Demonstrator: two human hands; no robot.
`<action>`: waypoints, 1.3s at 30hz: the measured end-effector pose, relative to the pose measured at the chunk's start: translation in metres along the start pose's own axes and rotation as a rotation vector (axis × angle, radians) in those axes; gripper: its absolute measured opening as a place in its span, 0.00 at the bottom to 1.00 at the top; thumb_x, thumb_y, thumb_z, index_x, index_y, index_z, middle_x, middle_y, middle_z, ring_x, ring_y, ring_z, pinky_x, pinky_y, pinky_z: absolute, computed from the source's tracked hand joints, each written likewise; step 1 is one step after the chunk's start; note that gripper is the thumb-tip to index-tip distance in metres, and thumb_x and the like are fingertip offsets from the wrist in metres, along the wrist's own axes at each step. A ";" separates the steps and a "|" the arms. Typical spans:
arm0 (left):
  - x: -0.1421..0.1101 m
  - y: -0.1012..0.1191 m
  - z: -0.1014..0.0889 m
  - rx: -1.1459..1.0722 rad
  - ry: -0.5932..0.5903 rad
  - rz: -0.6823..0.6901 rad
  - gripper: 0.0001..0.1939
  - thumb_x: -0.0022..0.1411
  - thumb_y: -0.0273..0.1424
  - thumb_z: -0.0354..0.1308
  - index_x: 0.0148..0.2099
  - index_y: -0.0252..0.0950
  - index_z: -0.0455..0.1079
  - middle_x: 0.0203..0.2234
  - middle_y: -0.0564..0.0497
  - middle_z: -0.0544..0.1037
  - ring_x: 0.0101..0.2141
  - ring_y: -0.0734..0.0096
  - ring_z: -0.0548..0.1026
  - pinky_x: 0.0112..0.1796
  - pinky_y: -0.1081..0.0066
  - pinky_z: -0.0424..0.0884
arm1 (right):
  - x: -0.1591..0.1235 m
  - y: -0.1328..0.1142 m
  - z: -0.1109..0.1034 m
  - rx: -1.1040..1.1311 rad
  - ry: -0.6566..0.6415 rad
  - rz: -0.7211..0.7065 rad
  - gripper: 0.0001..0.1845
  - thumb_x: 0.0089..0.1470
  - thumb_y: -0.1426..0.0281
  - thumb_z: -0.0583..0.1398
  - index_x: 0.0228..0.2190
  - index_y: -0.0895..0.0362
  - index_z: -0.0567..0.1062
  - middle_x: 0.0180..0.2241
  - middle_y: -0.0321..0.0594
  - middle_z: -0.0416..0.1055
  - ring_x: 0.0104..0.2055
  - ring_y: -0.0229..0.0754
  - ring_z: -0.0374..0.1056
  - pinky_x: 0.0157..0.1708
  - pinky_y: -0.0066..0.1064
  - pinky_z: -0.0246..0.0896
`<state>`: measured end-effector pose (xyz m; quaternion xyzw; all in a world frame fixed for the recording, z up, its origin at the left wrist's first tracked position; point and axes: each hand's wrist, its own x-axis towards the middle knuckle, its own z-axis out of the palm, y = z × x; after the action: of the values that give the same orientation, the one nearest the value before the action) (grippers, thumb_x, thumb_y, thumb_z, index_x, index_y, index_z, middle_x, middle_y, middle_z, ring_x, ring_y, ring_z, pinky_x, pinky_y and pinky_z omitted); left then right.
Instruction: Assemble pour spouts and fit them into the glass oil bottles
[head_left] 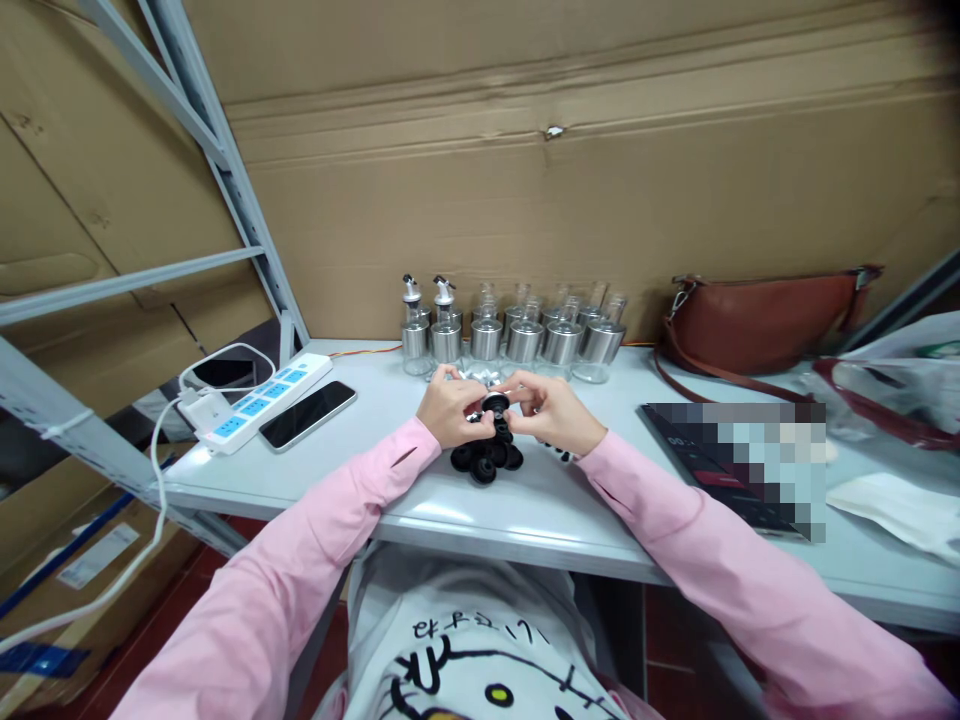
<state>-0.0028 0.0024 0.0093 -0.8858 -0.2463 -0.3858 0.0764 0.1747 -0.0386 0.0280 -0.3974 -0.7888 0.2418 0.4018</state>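
My left hand (455, 410) and my right hand (553, 412) meet above the middle of the table, both with fingers pinched. Between them they hold a bottle pourer top (496, 400), silver above with a black stopper below. Under my hands lies a small heap of black rubber stoppers (484, 468). Some silver parts (489, 378) show just behind my fingers, partly hidden. Farther back stand several glass bottles with steel bands (525, 342). Two bottles at the left end carry silver pourers with black tips (444, 292).
On the left are a white power strip (259, 408) with a plugged-in charger and a phone (309, 416). To the right lie a brown handbag (757, 322), a tablet-like screen (720, 460), partly pixelated, and a white cloth or tissue (896, 505). Cardboard (450, 200) walls the back.
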 end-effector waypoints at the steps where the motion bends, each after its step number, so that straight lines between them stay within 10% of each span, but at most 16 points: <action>1: 0.000 -0.002 0.000 0.007 -0.006 -0.004 0.08 0.49 0.34 0.49 0.23 0.36 0.58 0.15 0.57 0.68 0.19 0.76 0.62 0.39 0.63 0.58 | 0.000 0.001 0.000 0.018 -0.003 0.004 0.13 0.41 0.71 0.58 0.34 0.58 0.70 0.19 0.32 0.70 0.14 0.29 0.56 0.17 0.22 0.52; 9: 0.001 -0.003 -0.004 -0.150 0.039 -0.064 0.11 0.56 0.32 0.51 0.43 0.36 0.62 0.35 0.52 0.74 0.27 0.75 0.72 0.38 0.69 0.63 | 0.006 0.010 -0.005 0.101 0.135 -0.089 0.13 0.43 0.70 0.61 0.34 0.57 0.69 0.29 0.38 0.71 0.28 0.37 0.67 0.28 0.28 0.63; 25: 0.000 0.000 0.001 -0.202 0.030 -0.010 0.12 0.55 0.30 0.53 0.44 0.36 0.62 0.33 0.52 0.72 0.26 0.75 0.70 0.36 0.71 0.66 | 0.005 0.007 -0.008 0.034 0.118 -0.063 0.10 0.45 0.65 0.63 0.30 0.58 0.74 0.26 0.38 0.72 0.28 0.38 0.66 0.32 0.31 0.63; 31: 0.001 -0.003 0.002 -0.141 0.010 -0.003 0.12 0.51 0.28 0.54 0.41 0.36 0.63 0.30 0.53 0.71 0.26 0.75 0.68 0.35 0.71 0.64 | 0.011 0.020 -0.026 -0.203 0.459 0.089 0.08 0.49 0.67 0.58 0.28 0.58 0.76 0.26 0.38 0.74 0.32 0.42 0.68 0.37 0.33 0.60; 39: 0.001 -0.002 0.002 -0.128 -0.010 -0.001 0.13 0.49 0.26 0.52 0.40 0.36 0.62 0.28 0.54 0.69 0.26 0.74 0.68 0.35 0.70 0.63 | 0.011 0.054 -0.030 -0.790 0.075 0.310 0.07 0.48 0.69 0.60 0.29 0.54 0.79 0.36 0.44 0.73 0.43 0.52 0.62 0.36 0.37 0.52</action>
<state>-0.0019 0.0050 0.0087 -0.8906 -0.2221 -0.3966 0.0183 0.2188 0.0026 0.0115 -0.6431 -0.7367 -0.0362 0.2058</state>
